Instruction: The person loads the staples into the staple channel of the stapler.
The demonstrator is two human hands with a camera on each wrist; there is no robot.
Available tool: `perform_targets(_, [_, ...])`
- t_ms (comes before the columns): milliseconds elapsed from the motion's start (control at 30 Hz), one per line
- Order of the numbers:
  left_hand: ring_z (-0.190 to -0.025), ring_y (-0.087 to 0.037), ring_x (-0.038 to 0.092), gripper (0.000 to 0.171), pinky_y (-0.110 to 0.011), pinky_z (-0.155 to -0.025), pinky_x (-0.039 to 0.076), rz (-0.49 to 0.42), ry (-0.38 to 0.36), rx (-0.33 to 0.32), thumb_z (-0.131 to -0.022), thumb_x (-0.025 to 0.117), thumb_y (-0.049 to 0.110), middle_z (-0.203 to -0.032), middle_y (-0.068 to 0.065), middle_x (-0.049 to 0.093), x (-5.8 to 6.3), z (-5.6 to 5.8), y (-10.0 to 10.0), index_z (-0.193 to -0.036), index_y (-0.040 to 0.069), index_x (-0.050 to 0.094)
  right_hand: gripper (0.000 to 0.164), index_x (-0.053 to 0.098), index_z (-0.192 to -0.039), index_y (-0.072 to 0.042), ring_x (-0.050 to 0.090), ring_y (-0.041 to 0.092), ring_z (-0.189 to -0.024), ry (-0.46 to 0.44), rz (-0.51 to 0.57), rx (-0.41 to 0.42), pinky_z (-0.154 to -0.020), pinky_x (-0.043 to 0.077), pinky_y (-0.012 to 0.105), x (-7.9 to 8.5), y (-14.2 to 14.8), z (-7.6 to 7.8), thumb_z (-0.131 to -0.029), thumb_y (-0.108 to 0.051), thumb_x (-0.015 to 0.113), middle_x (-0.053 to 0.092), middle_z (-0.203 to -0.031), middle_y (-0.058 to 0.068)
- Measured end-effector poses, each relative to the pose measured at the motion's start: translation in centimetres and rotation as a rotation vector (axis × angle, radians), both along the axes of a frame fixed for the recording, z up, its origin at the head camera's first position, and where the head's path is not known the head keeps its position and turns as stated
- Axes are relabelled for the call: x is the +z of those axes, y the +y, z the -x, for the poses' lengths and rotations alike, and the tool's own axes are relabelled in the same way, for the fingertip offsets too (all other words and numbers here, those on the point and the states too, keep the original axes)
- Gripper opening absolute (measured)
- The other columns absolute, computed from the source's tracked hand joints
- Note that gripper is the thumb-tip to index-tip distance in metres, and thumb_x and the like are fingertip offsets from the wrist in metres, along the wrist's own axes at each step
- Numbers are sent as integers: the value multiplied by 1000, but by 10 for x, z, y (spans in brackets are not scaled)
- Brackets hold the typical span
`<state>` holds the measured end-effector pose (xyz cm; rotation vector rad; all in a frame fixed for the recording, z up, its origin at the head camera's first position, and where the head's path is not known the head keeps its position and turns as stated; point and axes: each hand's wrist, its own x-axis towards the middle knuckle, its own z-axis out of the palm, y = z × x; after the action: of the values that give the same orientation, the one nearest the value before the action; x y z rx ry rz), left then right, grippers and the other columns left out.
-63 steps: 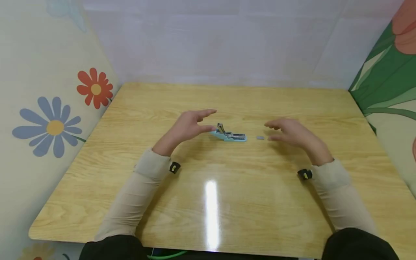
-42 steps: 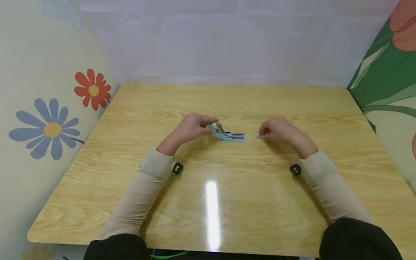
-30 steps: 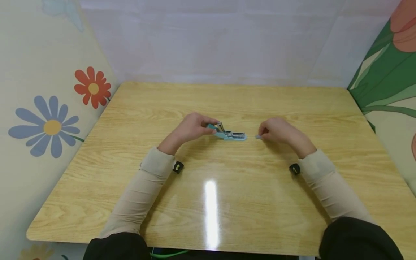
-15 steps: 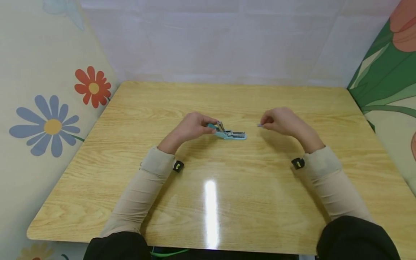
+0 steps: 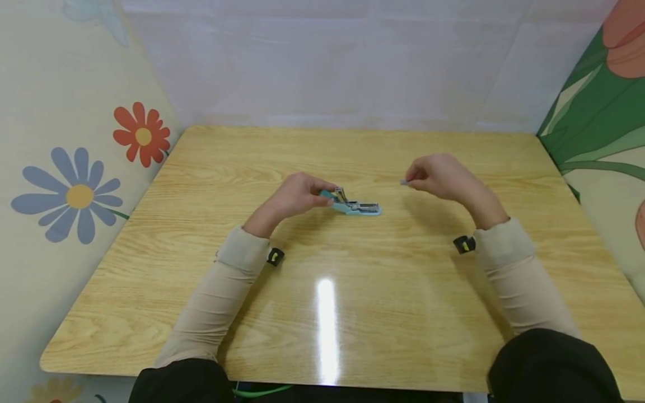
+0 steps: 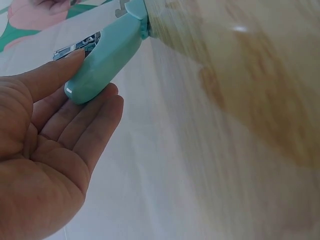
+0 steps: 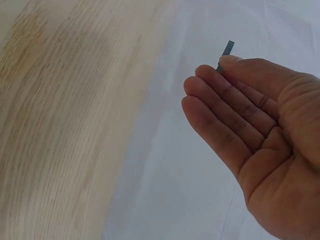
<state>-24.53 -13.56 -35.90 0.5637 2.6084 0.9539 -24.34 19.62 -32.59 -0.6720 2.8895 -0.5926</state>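
A turquoise stapler (image 5: pixel 355 209) lies on the table with its top swung up, baring the metal staple channel. My left hand (image 5: pixel 297 197) pinches the raised turquoise top at its left end between thumb and fingers. In the left wrist view the stapler (image 6: pixel 107 57) shows its smooth outer shell, with the thumb on the metal side. Up and to the right of the stapler, my right hand (image 5: pixel 443 176) holds a small grey strip of staples (image 5: pixel 404 182) above the table. The right wrist view shows the staple strip (image 7: pixel 227 51) sticking out from between thumb and forefinger.
The wooden table (image 5: pixel 242 313) reaches a white backdrop (image 5: pixel 332 67) at the back. Painted walls stand at both sides. A small black wrist camera (image 5: pixel 275 257) sits by the left cuff, another camera (image 5: pixel 464 244) by the right cuff.
My left hand has closed on the stapler's raised top. My right hand has pinched the staple strip off the table and lifted it up and away; the stapler has stayed nearly in place.
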Motion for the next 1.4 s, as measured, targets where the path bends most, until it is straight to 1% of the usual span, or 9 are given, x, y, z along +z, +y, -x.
perform_targets(67, [-59,-14,27,41,-32,-65,34,1,1,0,-96,71,27,-89,-9,77,1,-1,0,-136,17,67,15,74,-106,-5,72,28,-95,1,11,1,-86,56,47,1,0,0,-98,-17,68,77,-103,12])
perform_targets(300, [-52,-11,22,40,-29,-57,30,12,8,-13,-97,70,25,-90,-18,74,2,-2,1,-136,17,66,17,74,-108,-6,72,28,-95,12,50,-10,-86,56,48,3,-2,-1,-99,-19,67,78,-103,12])
perform_targets(433, [-56,-12,27,40,-30,-62,33,8,9,-2,-96,71,25,-118,-8,76,1,-2,1,-135,16,68,17,75,-108,-6,72,27,-95,15,68,-14,-85,56,47,1,-8,-1,-99,-19,68,78,-104,12])
perform_targets(533, [-58,-13,29,39,-31,-63,34,7,13,0,-96,72,25,-125,-6,73,0,-1,1,-134,16,68,16,76,-107,-6,72,27,-95,16,75,2,-85,56,47,-2,-16,0,-98,-17,68,78,-104,12])
perform_targets(700, [-57,-12,26,39,-31,-61,32,2,19,-4,-96,71,25,-120,-7,75,-1,-2,0,-134,16,68,14,75,-105,-6,73,26,-95,19,45,51,-86,56,45,-8,-34,3,-97,-15,69,78,-103,12])
perform_targets(1000, [-58,-13,33,39,-31,-65,36,4,24,-22,-97,71,25,-130,-6,71,1,-3,1,-134,14,68,16,75,-106,-6,73,25,-96,22,19,81,-88,57,43,-14,-58,3,-98,-18,69,78,-104,11])
perform_targets(1133, [-57,-12,29,39,-31,-64,34,8,30,-27,-97,70,25,-130,-7,71,3,-3,2,-134,14,68,18,75,-110,-4,74,27,-95,18,11,85,-88,57,43,-18,-62,2,-97,-15,69,78,-105,12])
perform_targets(1267, [-55,-11,26,38,-30,-61,33,17,29,-26,-97,70,25,-129,-7,71,3,-3,2,-134,14,68,21,77,-114,-4,73,29,-103,21,-43,102,-93,55,45,-24,-66,2,-99,-15,67,77,-111,13])
perform_targets(1400, [-52,-10,21,39,-30,-60,31,26,23,-27,-97,69,26,-130,-6,71,4,-3,2,-134,15,68,18,79,-109,-7,72,30,-105,45,-84,136,-97,54,46,-27,-69,0,-98,-16,67,77,-112,11])
